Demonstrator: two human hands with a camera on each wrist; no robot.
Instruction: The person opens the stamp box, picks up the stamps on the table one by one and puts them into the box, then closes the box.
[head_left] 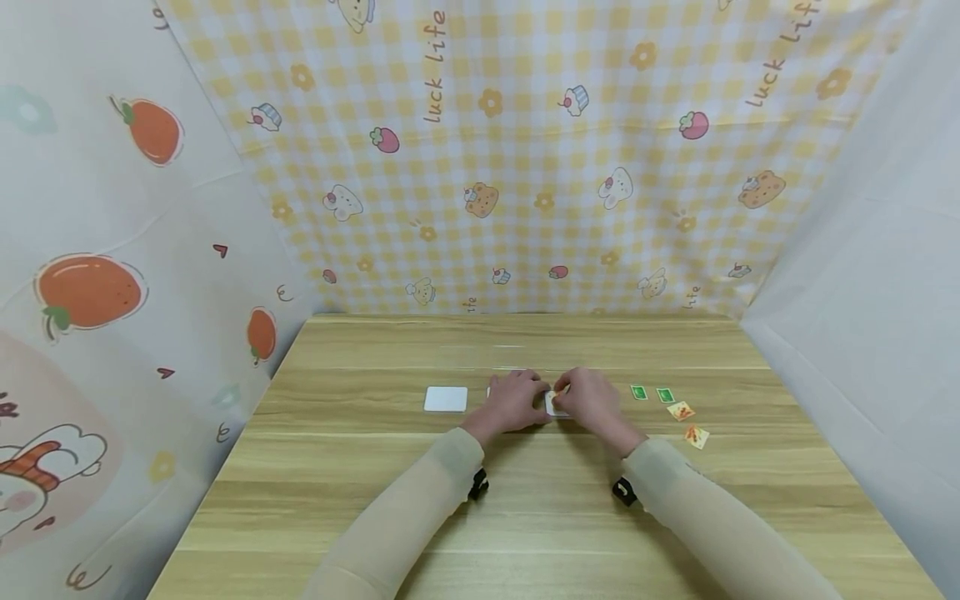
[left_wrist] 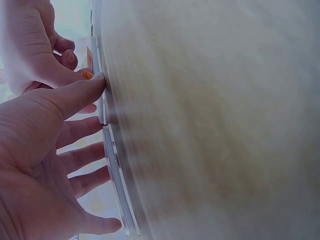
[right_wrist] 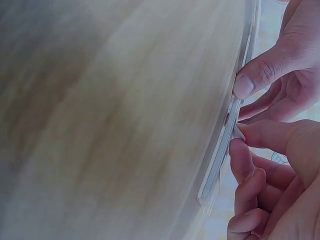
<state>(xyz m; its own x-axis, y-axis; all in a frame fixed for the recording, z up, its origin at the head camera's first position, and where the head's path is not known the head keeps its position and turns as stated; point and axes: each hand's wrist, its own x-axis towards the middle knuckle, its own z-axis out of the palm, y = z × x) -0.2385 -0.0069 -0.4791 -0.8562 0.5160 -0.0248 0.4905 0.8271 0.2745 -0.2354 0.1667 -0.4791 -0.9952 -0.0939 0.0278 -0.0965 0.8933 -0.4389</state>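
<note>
In the head view my left hand (head_left: 516, 398) lies over a white tile and the left edge of the neighbouring white tile (head_left: 551, 410). Its thumb presses the near edge of that neighbouring tile (left_wrist: 102, 107), and its other fingers spread fairly straight across the tiles in the left wrist view. My right hand (head_left: 592, 400) pinches a small orange-patterned square (head_left: 557, 395) between thumb and forefinger, right at the same tile's face. From the right wrist, a pale edge of the square (right_wrist: 238, 132) shows between the fingertips; the rest is hidden.
Another white tile (head_left: 446, 398) lies left of my hands. To the right are two green squares (head_left: 638, 392) (head_left: 665, 395) and two orange-patterned squares (head_left: 681, 410) (head_left: 696, 436). Behind the hands a clear flat sheet (head_left: 480, 357) rests on the wooden table (head_left: 525, 533). Patterned cloth (head_left: 525, 167) hangs behind.
</note>
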